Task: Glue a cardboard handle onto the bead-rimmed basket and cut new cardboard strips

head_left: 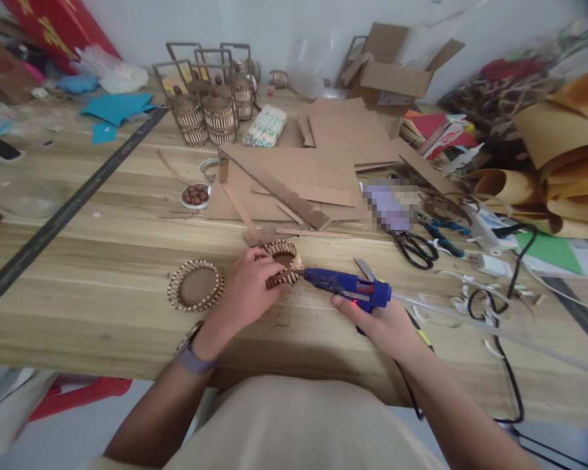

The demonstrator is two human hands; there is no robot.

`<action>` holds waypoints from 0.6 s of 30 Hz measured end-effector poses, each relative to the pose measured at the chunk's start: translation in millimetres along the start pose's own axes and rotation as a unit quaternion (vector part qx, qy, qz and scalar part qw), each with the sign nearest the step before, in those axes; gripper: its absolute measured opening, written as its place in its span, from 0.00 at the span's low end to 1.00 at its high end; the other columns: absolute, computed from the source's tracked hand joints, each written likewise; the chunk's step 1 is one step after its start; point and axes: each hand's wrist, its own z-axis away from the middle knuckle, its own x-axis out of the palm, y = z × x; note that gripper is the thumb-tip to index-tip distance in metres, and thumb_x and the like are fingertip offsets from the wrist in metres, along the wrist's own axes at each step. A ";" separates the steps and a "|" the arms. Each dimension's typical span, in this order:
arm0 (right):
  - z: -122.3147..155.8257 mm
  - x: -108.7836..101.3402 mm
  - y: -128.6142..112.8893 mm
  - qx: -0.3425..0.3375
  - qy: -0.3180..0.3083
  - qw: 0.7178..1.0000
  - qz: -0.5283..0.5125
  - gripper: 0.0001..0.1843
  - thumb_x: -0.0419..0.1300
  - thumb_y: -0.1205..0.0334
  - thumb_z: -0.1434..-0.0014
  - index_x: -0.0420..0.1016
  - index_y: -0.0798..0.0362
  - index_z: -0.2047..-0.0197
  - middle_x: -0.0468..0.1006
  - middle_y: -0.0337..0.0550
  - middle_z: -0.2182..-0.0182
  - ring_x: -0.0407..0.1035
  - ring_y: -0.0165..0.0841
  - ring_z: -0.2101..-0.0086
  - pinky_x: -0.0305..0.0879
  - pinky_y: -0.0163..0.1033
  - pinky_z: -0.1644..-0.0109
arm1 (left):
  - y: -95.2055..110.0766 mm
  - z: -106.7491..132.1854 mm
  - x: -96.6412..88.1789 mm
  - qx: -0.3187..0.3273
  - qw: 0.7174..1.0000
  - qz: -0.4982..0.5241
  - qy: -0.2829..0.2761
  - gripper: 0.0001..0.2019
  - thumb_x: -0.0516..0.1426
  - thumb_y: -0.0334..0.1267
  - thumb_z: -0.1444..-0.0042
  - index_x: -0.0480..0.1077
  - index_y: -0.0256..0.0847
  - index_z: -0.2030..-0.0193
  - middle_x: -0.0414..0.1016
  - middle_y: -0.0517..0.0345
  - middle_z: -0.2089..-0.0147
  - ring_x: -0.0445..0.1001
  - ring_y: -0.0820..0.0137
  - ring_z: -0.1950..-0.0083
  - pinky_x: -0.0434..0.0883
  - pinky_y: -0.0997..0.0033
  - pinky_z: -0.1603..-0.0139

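Two grips are closed: the left hand (249, 287) on a round brown-and-cream wood-slatted container (288, 250) at twelve o'clock, the right hand (383, 326) around a blue plastic glue gun (340, 285) at the container's four o'clock. Best hold the container still, guiding the nozzle (299, 273) slowly.

Looks out from the wearer's head, forward and steeply down, over the shirt (304, 424) at the bottom edge. Faces across the worktop (102, 313) toward the wall (269, 26) at the top. Sits near the left hand (252, 284) and right hand (387, 326), catching both close to the middle, and farther from the wall. Spans widely, from the black strip (78, 205) on the left to the brown paper (563, 143) on the right, stretching toward the corners. Serves as the only view.
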 end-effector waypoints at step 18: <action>1.5 -0.1 -1.8 -0.003 0.013 0.999 0.039 0.17 0.58 0.44 0.44 0.80 0.47 0.69 0.70 0.36 0.83 0.70 0.36 0.76 0.66 0.38 0.74 | 0.0 0.3 -2.3 -0.001 1.000 0.017 -0.019 0.01 0.65 0.34 0.43 0.78 0.41 0.66 0.79 0.54 0.64 0.66 0.55 0.45 0.66 0.52 0.42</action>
